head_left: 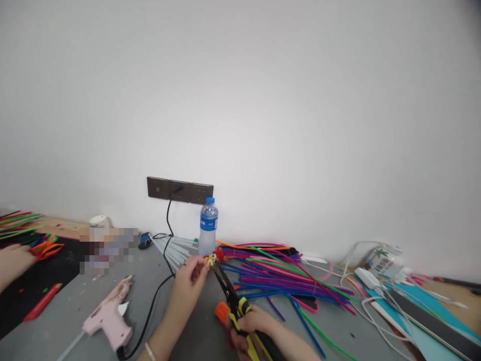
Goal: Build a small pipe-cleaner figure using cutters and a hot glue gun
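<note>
My left hand (191, 278) pinches a small yellow and red figure (211, 259), which seems made of pipe cleaners and has a googly eye. My right hand (257, 321) is wrapped round the yellow and black handles of long-nose pliers (226, 287). The jaws point up and to the left, their tips at the figure; I cannot tell whether they grip it. Just left of the right hand shows an orange object (221, 312), partly hidden. Behind the figure stands a water bottle (208, 225) with a blue cap.
Bundled pipe cleaners (278, 281) lie to the right. A pink glue gun (112, 316) rests at left, its black cord (167, 271) running to the wall sockets (180, 190). Clear glue sticks (171, 253) lie behind. Cables and a phone-like slab (428, 321) are far right. Another person's hand (17, 263) is far left.
</note>
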A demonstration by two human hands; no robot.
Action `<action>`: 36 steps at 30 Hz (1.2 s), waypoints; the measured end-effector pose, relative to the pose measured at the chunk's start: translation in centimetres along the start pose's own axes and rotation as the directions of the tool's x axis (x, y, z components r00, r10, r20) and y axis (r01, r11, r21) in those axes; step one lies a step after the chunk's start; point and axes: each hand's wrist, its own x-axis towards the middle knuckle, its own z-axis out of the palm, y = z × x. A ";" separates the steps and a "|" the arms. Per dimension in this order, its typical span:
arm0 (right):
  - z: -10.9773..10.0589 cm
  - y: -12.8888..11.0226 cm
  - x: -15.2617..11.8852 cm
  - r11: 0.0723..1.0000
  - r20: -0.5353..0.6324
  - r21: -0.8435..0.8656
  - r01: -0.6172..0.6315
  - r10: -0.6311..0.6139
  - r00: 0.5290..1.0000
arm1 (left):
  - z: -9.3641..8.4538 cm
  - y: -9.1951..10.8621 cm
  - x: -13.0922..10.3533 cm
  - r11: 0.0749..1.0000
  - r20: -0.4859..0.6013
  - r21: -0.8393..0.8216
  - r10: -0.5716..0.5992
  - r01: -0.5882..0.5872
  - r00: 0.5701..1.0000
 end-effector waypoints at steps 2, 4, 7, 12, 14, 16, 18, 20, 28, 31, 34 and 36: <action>0.0 0.2 0.3 0.999 -0.006 -0.025 -0.023 0.023 1.000 | 0.0 0.1 -0.1 0.997 0.017 0.054 0.052 -0.053 0.999; 0.1 0.2 0.3 0.999 -0.022 -0.041 -0.034 0.033 0.999 | 0.0 0.2 -0.2 0.992 0.026 0.093 0.085 -0.087 0.996; 0.3 0.1 0.1 0.998 -0.058 -0.053 -0.045 0.042 0.997 | 0.0 0.3 -0.3 0.984 0.039 0.131 0.117 -0.121 0.992; 1.0 0.0 -0.2 0.997 -0.127 -0.063 -0.034 0.026 0.992 | -0.3 0.8 -0.4 0.966 0.063 0.188 0.166 -0.176 0.984; 1.2 0.1 -0.3 0.998 -0.156 -0.056 -0.018 0.009 0.988 | -0.3 0.9 -0.5 0.956 0.076 0.214 0.189 -0.201 0.979; 1.3 0.4 -0.3 0.999 -0.184 -0.043 0.007 -0.015 0.983 | -0.2 0.9 -0.6 0.946 0.094 0.239 0.201 -0.218 0.975; 1.4 0.6 -0.3 0.999 -0.209 -0.045 0.028 -0.037 0.977 | -0.1 0.8 -0.7 0.940 0.108 0.258 0.200 -0.222 0.974; 1.4 0.7 -0.4 0.997 -0.233 -0.075 0.022 -0.039 0.972 | -0.1 0.7 -0.7 0.938 0.112 0.268 0.199 -0.222 0.974; 1.6 -0.1 -0.8 0.984 -0.261 -0.175 -0.014 -0.032 0.965 | -0.4 0.9 -0.7 0.931 0.149 0.236 0.250 -0.280 0.957; 1.6 0.0 -0.7 0.983 -0.279 -0.185 -0.016 -0.036 0.960 | -0.4 1.1 -0.7 0.924 0.189 0.249 0.249 -0.292 0.950; 1.6 0.0 -0.6 0.980 -0.284 -0.199 -0.025 -0.033 0.958 | -0.4 1.2 -0.7 0.925 0.198 0.261 0.230 -0.277 0.953; 1.6 0.0 -0.6 0.974 -0.294 -0.222 -0.037 -0.031 0.955 | -0.4 1.3 -0.7 0.927 0.197 0.253 0.230 -0.276 0.953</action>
